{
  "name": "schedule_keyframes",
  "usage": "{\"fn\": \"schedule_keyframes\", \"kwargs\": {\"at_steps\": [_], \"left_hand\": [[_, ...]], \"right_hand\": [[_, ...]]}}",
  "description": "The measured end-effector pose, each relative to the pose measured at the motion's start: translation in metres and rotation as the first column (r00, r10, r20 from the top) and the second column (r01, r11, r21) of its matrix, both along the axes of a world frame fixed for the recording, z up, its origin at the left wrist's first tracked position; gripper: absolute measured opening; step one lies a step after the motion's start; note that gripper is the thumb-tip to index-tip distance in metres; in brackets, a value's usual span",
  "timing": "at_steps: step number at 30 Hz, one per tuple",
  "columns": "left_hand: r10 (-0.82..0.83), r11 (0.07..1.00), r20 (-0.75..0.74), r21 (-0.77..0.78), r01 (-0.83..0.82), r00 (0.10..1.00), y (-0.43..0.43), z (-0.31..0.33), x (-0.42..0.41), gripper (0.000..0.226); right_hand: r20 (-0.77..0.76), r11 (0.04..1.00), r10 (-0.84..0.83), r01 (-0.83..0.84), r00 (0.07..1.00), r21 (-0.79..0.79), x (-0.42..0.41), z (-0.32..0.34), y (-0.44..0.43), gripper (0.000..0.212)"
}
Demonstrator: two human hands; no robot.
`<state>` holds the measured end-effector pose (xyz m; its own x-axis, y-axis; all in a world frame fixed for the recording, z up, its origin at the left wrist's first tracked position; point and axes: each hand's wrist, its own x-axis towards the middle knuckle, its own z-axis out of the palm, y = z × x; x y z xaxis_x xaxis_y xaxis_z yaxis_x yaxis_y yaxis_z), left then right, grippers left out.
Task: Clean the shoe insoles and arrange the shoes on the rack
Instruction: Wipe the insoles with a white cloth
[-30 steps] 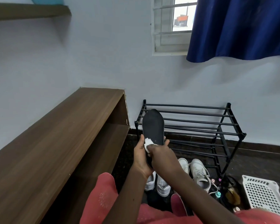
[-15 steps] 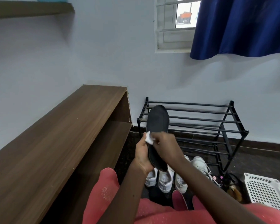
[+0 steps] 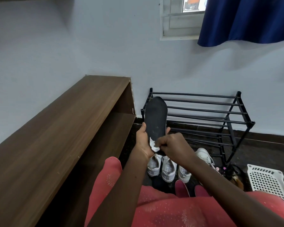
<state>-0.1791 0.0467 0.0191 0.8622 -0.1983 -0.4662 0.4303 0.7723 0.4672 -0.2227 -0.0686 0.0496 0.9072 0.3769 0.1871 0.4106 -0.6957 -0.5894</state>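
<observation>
My left hand point(image 3: 143, 141) grips a black insole point(image 3: 156, 118) by its lower part and holds it upright, toe end up, in front of the black metal shoe rack point(image 3: 203, 112). My right hand point(image 3: 174, 145) pinches a crumpled white wipe point(image 3: 153, 145) against the insole's lower end, near my left palm. On the dark floor below my hands stand several white sneakers point(image 3: 168, 167). The rack's bars carry no shoes.
A long brown wooden shelf unit point(image 3: 59, 128) runs along the left wall. A white perforated plastic basket point(image 3: 269, 179) sits at the lower right. Small items and a dark cable lie on the floor by the rack's right leg point(image 3: 228, 171). My pink-clothed knees fill the bottom.
My right hand has slid the wipe down the insole, from its middle to its lower end. The insole stays upright in my left hand.
</observation>
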Motion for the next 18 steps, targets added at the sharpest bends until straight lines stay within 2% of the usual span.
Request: {"fn": "schedule_keyframes", "kwargs": {"at_steps": [3, 6, 9, 15, 18], "left_hand": [[-0.06, 0.998, 0.065, 0.039, 0.057, 0.996, -0.005, -0.003, -0.003, 0.066], [-0.095, 0.995, 0.082, 0.032, 0.093, 0.992, -0.008, -0.003, -0.008, 0.055], [-0.054, 0.998, 0.086, -0.009, 0.055, 0.995, -0.001, 0.002, -0.003, 0.061], [-0.021, 1.0, -0.032, -0.014, 0.02, 0.999, 0.008, 0.009, -0.002, 0.064], [-0.017, 1.0, -0.032, -0.007, 0.017, 0.999, 0.005, 0.008, -0.006, 0.063]], "right_hand": [[0.082, 0.997, -0.072, 0.07, 0.994, 0.022, 0.016, 0.003, 0.005, 0.023], [0.126, 0.99, -0.107, 0.094, 0.986, 0.103, 0.024, 0.007, 0.008, 0.023], [0.107, 0.998, -0.034, 0.028, 0.994, 0.063, 0.019, -0.001, 0.009, 0.025], [0.217, 0.966, 0.17, -0.206, 0.961, 0.158, -0.003, -0.016, -0.001, 0.017], [0.238, 0.971, 0.155, -0.192, 0.959, 0.141, 0.006, -0.019, -0.005, 0.016]]}}
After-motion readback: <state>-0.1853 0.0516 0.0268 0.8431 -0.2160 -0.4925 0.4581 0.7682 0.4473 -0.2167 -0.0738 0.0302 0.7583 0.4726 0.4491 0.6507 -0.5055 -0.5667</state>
